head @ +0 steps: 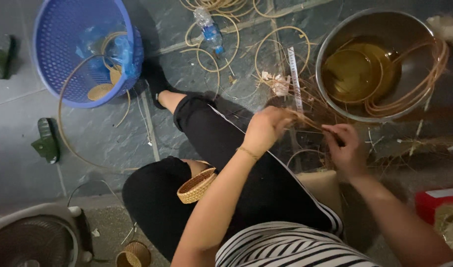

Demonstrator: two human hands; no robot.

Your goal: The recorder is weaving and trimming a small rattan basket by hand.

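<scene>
**Two hands on a bundle of thin cane strands**

Right of the frame's centre, above the person's black-clad knee, both hands meet on a small bunch of thin cane strands [305, 120]. The left hand [266, 127] is curled into a loose fist around the bunch's near end, fingers pressed together. The right hand [346, 147] sits just to the right, its fingertips [330, 129] pinching the strands, though motion blur hides the exact grip. The bunch's long axis runs roughly level across the picture, tilting slightly down toward the right, from the left fist to the right fingertips; loose ends fan out beyond toward the steel basin [335, 34].

That basin, in the upper right, holds yellowish water and coils of soaking cane [414, 84]. A small woven ring [196, 186] rests against the person's thigh below centre. A blue plastic basket [83, 44] stands in the upper left with a woven disc [100, 91] inside. A plastic bottle [210, 29] lies among loose cane loops at top centre. A fan [33, 237] occupies the lower left corner, and a tiny woven basket [133, 253] sits beside it.
</scene>
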